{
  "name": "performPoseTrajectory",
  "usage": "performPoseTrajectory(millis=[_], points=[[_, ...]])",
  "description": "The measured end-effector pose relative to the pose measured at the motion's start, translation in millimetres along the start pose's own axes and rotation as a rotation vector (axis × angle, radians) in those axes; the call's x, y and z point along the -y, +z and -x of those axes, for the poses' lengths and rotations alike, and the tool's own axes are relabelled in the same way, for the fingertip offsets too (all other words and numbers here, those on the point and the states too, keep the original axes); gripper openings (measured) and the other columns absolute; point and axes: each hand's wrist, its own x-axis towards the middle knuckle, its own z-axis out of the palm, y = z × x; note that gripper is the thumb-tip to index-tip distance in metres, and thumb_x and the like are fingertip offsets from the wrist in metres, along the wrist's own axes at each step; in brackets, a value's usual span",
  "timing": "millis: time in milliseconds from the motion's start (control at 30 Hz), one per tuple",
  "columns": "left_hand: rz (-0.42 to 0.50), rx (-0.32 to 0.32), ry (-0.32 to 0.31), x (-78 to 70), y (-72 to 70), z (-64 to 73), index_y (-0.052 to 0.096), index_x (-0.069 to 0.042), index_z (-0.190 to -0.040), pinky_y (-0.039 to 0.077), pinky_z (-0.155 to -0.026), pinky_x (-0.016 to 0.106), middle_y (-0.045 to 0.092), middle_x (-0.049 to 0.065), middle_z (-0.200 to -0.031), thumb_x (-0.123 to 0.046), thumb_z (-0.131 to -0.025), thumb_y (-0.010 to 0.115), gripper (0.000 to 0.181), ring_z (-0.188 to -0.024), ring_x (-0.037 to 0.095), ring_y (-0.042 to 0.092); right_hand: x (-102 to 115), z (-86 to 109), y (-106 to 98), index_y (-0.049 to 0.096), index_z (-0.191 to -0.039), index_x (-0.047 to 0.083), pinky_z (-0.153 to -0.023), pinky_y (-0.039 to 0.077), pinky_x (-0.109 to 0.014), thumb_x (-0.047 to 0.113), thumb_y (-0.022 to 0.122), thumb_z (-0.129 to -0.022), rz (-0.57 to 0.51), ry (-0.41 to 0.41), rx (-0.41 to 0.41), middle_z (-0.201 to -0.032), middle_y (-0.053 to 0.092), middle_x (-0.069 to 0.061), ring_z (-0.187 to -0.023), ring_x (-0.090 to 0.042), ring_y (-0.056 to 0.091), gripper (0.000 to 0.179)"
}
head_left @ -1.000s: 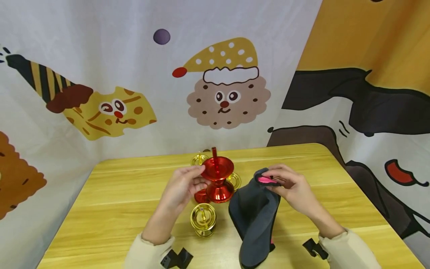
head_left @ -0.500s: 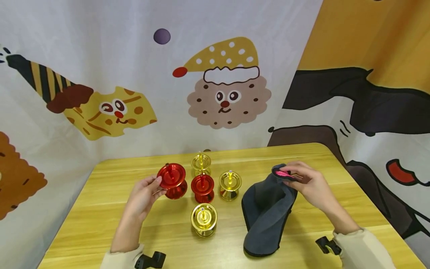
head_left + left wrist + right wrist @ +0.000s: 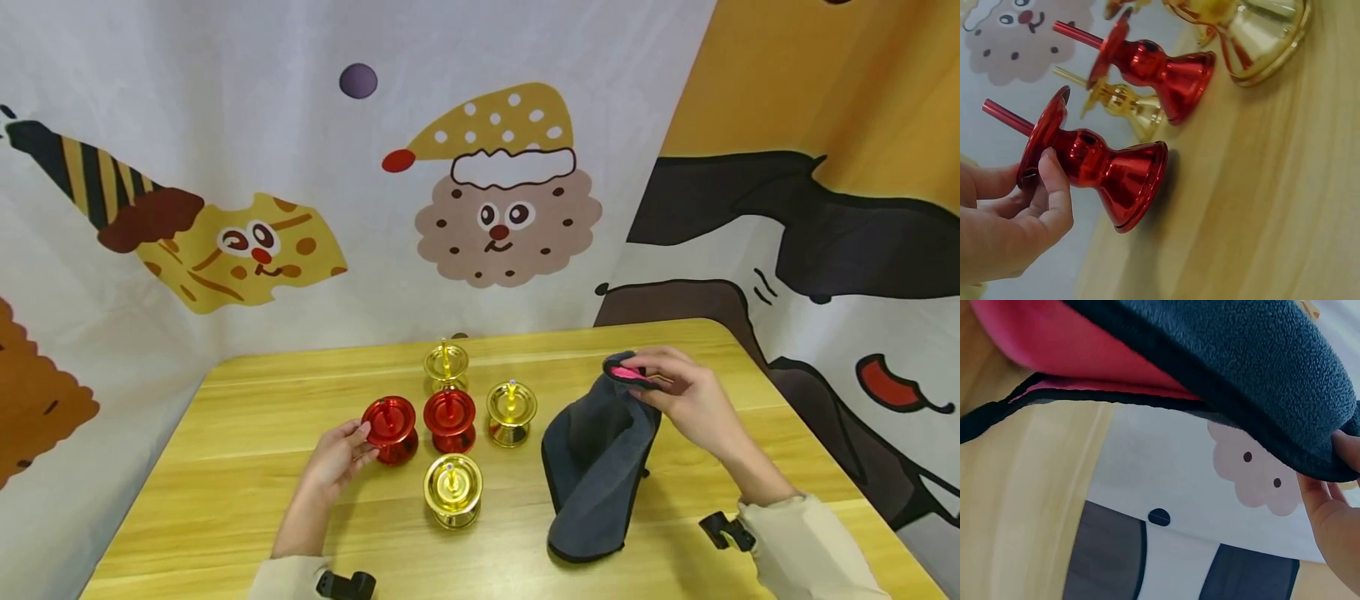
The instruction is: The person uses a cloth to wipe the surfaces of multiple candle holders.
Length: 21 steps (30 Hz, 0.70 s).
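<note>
My left hand [image 3: 333, 462] pinches the dish rim of a red metallic candle holder [image 3: 392, 427] between thumb and fingers. In the left wrist view this candle holder [image 3: 1088, 159] stands with its flared base close over the table and a thin red tube rising from its dish. Just right of it is a second red candle holder [image 3: 450, 417]. Gold candle holders stand around that one: one in front [image 3: 453, 492], one to the right [image 3: 512, 410], one behind [image 3: 446, 367]. My right hand [image 3: 686, 400] pinches the top edge of a dark grey cloth [image 3: 592, 492] with black trim and pink underside.
The wooden table [image 3: 247, 467] ends at the back against a curtain [image 3: 300, 108] printed with cartoon food. The cloth hangs down in folds right of the gold candle holders, its lower end at the tabletop.
My left hand has carried the red candle holder leftward from over the group, then down beside the second red one. My right hand has moved right and away with the cloth.
</note>
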Motion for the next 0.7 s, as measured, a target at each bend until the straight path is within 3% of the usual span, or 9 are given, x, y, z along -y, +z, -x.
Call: performPoseTrajectory(millis=[133,300,433,567,700], points=[[-0.001,-0.001,-0.009,5.5,-0.6,-4.4,0.047,0.004,-0.101,0.050,-0.071,0.021,0.054,0.001,-0.083,-0.004,-0.097,0.037,0.014,-0.075,0.011,0.054,3.1,-13.3,-1.9,0.063,-0.102,-0.008,-0.079,0.045,-0.012,-0.022,0.063,-0.070,0.059,-0.010,-0.055,-0.103,0.054,-0.012,-0.094,0.000,0.054,0.035],[-0.008,0.000,-0.017,8.9,-1.2,-6.3,0.047,0.006,-0.106,0.050,-0.072,0.021,0.055,0.001,-0.083,-0.006,-0.098,0.037,0.017,-0.075,0.011,0.054,0.3,-28.4,1.8,0.065,-0.100,-0.007,-0.080,0.042,-0.009,-0.019,0.065,-0.072,0.149,0.003,-0.178,-0.104,0.053,-0.013,-0.094,0.002,0.050,0.031],[-0.011,0.002,-0.021,9.3,-1.1,-6.5,0.047,0.005,-0.105,0.050,-0.071,0.021,0.055,0.001,-0.083,-0.008,-0.098,0.039,0.017,-0.075,0.012,0.054,-13.9,-29.0,16.4,0.066,-0.100,-0.004,-0.078,0.042,-0.007,-0.016,0.066,-0.073,0.192,0.032,-0.236,-0.104,0.054,-0.014,-0.092,-0.007,0.052,0.029],[-0.012,0.002,-0.023,9.7,-1.2,-6.3,0.047,0.005,-0.106,0.050,-0.071,0.021,0.055,0.002,-0.082,-0.009,-0.098,0.040,0.018,-0.074,0.012,0.053,-39.5,-15.9,41.5,0.067,-0.099,0.000,-0.075,0.049,-0.015,-0.015,0.067,-0.072,0.231,0.039,-0.199,-0.103,0.055,-0.014,-0.089,-0.022,0.057,0.031],[-0.008,0.000,-0.027,9.9,-1.2,-6.6,0.047,0.004,-0.107,0.050,-0.070,0.021,0.056,0.002,-0.082,-0.010,-0.098,0.040,0.018,-0.074,0.013,0.054,-66.2,2.6,66.5,0.067,-0.098,0.002,-0.067,0.051,-0.036,-0.016,0.069,-0.070,0.314,0.039,-0.108,-0.101,0.057,-0.013,-0.085,-0.027,0.058,0.033]])
